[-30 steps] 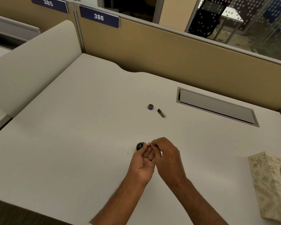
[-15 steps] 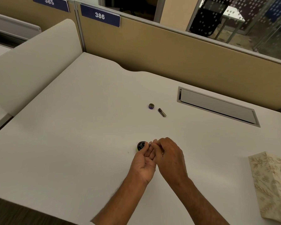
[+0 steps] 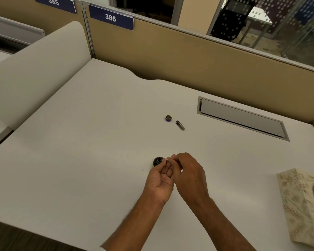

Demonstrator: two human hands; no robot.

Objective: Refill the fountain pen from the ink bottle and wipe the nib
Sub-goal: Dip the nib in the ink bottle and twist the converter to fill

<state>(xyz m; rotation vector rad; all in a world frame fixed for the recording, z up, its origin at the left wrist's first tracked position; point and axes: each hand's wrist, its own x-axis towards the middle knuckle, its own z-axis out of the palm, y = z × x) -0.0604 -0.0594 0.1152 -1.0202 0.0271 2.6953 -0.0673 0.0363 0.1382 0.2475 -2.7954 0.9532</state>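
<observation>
Right hand (image 3: 188, 174) rolled slightly off left hand (image 3: 159, 180), small gap opened between them, below pen piece (image 3: 167, 160)

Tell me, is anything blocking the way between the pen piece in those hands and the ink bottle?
Nothing visible. The left hand and right hand pinch the pen piece right beside the ink bottle, with no object between them. The round cap lies farther back on the desk.

On the white desk (image 3: 80, 160) both hands meet just beside the dark ink bottle (image 3: 157, 161). The left hand (image 3: 160, 180) is palm up, the right hand (image 3: 188, 173) knuckles up. Their fingertips pinch a small pen part (image 3: 167, 160), and its silver end points toward the bottle. Farther away lie a round cap (image 3: 168, 118) and a short dark pen piece (image 3: 180, 125), near each other. A flowered tissue box (image 3: 304, 201) stands at the right edge.
</observation>
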